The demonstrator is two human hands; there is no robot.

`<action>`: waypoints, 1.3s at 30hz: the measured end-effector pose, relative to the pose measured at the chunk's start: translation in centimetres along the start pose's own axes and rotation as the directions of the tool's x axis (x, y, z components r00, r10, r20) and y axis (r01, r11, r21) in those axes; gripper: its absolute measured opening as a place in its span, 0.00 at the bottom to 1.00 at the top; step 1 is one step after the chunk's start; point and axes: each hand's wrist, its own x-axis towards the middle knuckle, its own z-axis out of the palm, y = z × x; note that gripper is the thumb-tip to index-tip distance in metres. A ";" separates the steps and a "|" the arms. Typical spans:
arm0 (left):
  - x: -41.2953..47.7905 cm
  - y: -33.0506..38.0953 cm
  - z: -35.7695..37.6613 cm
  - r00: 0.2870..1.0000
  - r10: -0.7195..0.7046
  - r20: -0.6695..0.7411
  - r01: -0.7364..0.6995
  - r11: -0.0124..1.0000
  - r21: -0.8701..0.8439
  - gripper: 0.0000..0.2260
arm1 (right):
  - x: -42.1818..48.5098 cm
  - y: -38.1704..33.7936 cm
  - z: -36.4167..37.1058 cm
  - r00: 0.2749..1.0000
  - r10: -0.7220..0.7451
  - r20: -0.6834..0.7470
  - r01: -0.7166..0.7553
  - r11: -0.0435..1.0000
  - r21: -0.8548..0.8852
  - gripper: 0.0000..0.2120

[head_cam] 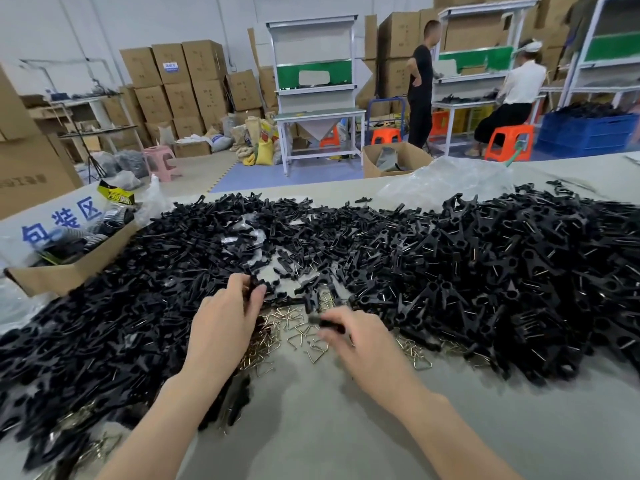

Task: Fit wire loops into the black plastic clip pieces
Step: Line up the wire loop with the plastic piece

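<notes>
Blue characters on a white sign (62, 220) at the left edge of the grey tabletop (311, 427) read "包装区". Cardboard cartons (180, 81) lined the room. Black clip pieces (450, 265) lay heaped across the tabletop. The left hand (221, 323) pinched one clip (258, 289); the blurred right hand (367, 348) gripped another clip (330, 323), wire loops (298, 332) lying between them.
</notes>
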 end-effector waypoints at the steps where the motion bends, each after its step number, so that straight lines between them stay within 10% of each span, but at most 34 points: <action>1: -0.1 0.3 0.0 0.999 -0.030 -0.016 0.030 0.999 -0.028 0.13 | 0.2 0.1 -0.1 0.995 0.068 -0.073 -0.058 0.989 0.133 0.09; 8: -1.3 5.2 1.8 0.984 -0.167 0.068 0.174 0.782 -0.598 0.13 | 1.1 1.0 -1.5 0.936 0.346 -0.062 -0.149 0.550 0.822 0.14; 12: -2.9 8.5 3.0 0.977 -0.100 0.189 0.212 0.579 -0.787 0.11 | 1.5 1.5 -1.8 0.912 0.401 0.084 -0.205 0.268 0.941 0.11; 35: -3.5 8.1 3.6 0.968 -0.015 0.251 0.217 0.560 -0.800 0.07 | 1.3 1.3 -2.4 0.947 0.312 0.077 -0.211 0.422 0.882 0.19; 39: -3.4 6.4 3.7 0.984 0.006 0.179 0.087 0.856 -0.509 0.16 | 1.3 1.4 -2.5 0.937 0.349 0.009 -0.187 0.480 0.857 0.13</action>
